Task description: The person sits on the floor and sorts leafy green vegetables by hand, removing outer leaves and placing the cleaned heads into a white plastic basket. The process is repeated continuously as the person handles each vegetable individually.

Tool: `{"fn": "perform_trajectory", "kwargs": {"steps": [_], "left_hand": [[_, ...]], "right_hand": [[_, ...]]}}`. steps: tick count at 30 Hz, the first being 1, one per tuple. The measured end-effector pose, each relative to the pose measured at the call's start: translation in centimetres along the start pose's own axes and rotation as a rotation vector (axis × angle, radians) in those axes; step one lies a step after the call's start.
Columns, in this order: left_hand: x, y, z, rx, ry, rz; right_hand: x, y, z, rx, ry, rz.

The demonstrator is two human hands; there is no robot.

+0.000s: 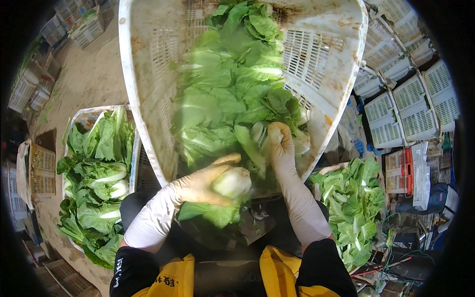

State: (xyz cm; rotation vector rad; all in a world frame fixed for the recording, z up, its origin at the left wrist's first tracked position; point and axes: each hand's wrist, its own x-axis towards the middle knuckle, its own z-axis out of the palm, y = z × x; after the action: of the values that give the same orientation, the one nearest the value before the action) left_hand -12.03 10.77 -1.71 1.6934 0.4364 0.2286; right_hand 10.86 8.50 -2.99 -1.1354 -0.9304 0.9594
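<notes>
My left hand (202, 185), in a pale glove, grips a head of leafy cabbage (233, 182). Its trimmed white base faces up and right, and its green leaves hang below the palm. To the right, my gloved right hand (281, 143) has its fingers curled tightly at a blurred loose leaf (249, 145); motion blur hides just how the leaf is held. Both hands are over the near end of a large white plastic basket (323, 24). Inside it, several green heads (219, 100) lie in rows, some with white bases toward the right wall.
On the left stands a crate (135, 163) heaped with untidy leafy heads (102, 178). A pile of loose leaves (352, 208) is at my right. White slatted crates (397, 115) are stacked farther right. Yellow cloth (280, 265) covers part of my lap.
</notes>
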Motion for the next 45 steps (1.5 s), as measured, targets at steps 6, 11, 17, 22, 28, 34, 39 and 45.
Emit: {"fn": "perform_trajectory", "kwargs": {"steps": [6, 11, 17, 22, 28, 34, 39, 45], "left_hand": [[1.1, -1.8, 1.5, -0.289, 0.020, 0.018], [-0.3, -1.2, -0.7, -0.546, -0.074, -0.128], [-3.5, 0.9, -5.2, -0.116, 0.241, -0.525], [-5.0, 1.5, -5.7, -0.088, 0.198, -0.373], [-1.6, 1.8, -0.4, 0.104, -0.577, -0.187], [-0.2, 0.0, 5.1, 0.398, -0.642, -0.388], [0.3, -1.0, 5.1, 0.502, -0.461, -0.389], [-0.3, -1.1, 3.6, 0.621, 0.011, -0.308]], "right_hand": [[-0.5, -1.2, 1.0, 0.005, -0.351, 0.347], [0.5, -1.6, 0.6, -0.176, -0.471, 0.130], [2.2, -0.6, -3.0, 0.207, -0.146, 0.403], [4.0, -0.4, -5.5, -0.425, 0.237, -0.065], [1.9, 2.2, -2.6, -0.860, -0.563, 0.004], [2.7, 9.1, -0.8, -0.636, -0.356, 0.223], [2.9, 10.5, 0.5, -0.337, -0.337, 0.514], [3.0, 4.2, 1.5, -0.354, -0.631, 0.455]]}}
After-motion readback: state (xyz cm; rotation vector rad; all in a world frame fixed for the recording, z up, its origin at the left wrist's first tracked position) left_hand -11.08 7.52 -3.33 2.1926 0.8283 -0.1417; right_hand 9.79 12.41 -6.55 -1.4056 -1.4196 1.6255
